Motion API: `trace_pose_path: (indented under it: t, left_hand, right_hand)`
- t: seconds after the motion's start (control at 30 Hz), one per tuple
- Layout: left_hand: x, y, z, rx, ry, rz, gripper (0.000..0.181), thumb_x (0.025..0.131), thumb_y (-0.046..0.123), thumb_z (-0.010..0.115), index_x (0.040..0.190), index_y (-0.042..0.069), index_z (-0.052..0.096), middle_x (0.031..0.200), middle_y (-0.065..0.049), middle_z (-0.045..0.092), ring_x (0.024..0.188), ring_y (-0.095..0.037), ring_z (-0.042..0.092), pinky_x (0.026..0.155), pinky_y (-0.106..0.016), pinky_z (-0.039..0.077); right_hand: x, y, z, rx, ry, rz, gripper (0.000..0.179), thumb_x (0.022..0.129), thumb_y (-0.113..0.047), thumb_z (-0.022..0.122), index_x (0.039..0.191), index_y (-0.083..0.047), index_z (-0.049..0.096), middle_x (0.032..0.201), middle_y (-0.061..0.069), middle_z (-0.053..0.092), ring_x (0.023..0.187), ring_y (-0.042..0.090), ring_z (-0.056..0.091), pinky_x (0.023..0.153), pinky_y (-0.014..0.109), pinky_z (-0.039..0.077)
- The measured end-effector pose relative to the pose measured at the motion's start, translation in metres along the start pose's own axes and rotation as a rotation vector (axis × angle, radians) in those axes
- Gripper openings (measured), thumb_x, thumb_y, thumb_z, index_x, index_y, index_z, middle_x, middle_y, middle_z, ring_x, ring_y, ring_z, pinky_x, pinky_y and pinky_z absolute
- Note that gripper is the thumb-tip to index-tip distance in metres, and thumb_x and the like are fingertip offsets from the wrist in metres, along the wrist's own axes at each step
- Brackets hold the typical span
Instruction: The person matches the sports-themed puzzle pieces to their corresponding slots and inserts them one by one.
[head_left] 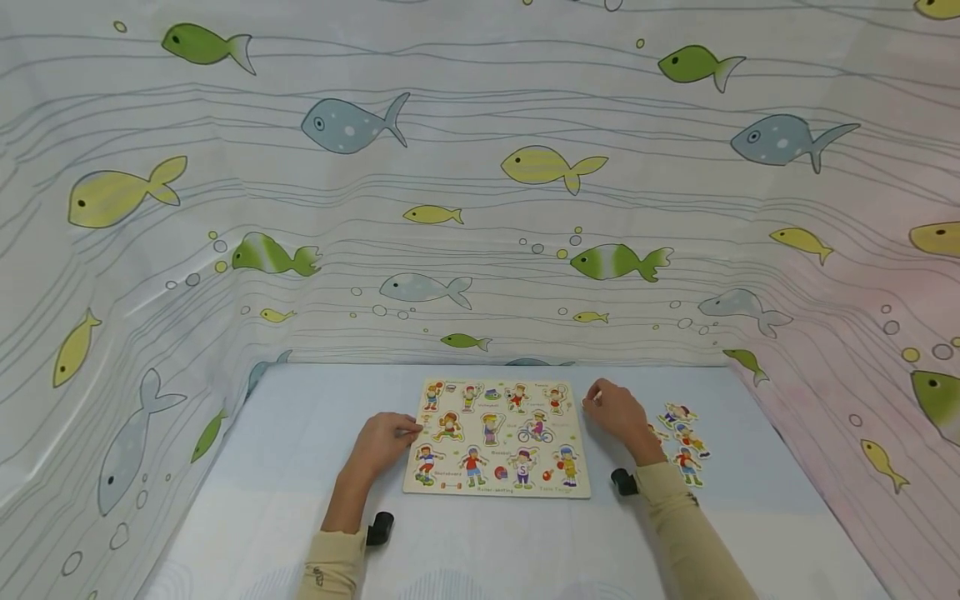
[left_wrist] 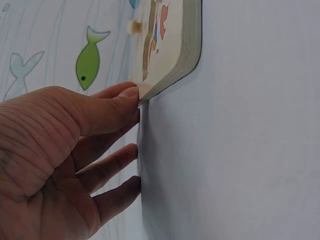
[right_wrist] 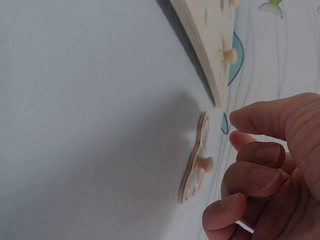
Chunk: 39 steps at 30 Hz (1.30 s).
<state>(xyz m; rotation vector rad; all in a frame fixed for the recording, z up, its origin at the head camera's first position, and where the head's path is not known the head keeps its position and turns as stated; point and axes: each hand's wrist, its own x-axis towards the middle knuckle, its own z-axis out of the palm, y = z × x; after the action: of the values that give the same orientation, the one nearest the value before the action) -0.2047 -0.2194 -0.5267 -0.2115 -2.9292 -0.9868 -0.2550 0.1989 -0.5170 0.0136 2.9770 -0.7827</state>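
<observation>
A wooden peg puzzle board [head_left: 506, 483] with children playing sports lies on the table. My left hand [head_left: 381, 446] is at its left edge. In the left wrist view the thumb and forefinger of my left hand [left_wrist: 65, 130] pinch the board's edge [left_wrist: 187, 50], the other fingers spread below. My right hand [head_left: 617, 414] is just right of the board. In the right wrist view, the loosely curled fingers of my right hand [right_wrist: 270, 170] are apart from a knobbed puzzle piece [right_wrist: 192, 167] beside the board; nothing shows between thumb and forefinger.
Several loose figure pieces [head_left: 687, 467] lie on the table right of my right forearm, one partly hidden by it. The pale tablecloth [head_left: 495, 550] meets a fish-printed curtain [head_left: 480, 250] at the back and sides. A black wrist camera [head_left: 381, 527] sits by each sleeve.
</observation>
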Motion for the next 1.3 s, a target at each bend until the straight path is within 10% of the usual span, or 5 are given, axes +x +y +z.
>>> trace_pose_path:
  t: [1.3]
  left_hand:
    - [0.001,-0.001,-0.001,0.015,-0.005,0.002,0.015,0.083,0.006,0.078,0.097,0.007,0.079,0.109,-0.010,0.072,0.111,-0.033,0.064,0.098,-0.051,0.048]
  right_hand:
    - [0.015,0.025,0.005,0.003,0.001,0.106,0.022,0.093,-0.022,0.060,0.103,-0.003,0.056,0.087,0.010,0.062,0.071,0.023,0.055,0.056,0.034,0.043]
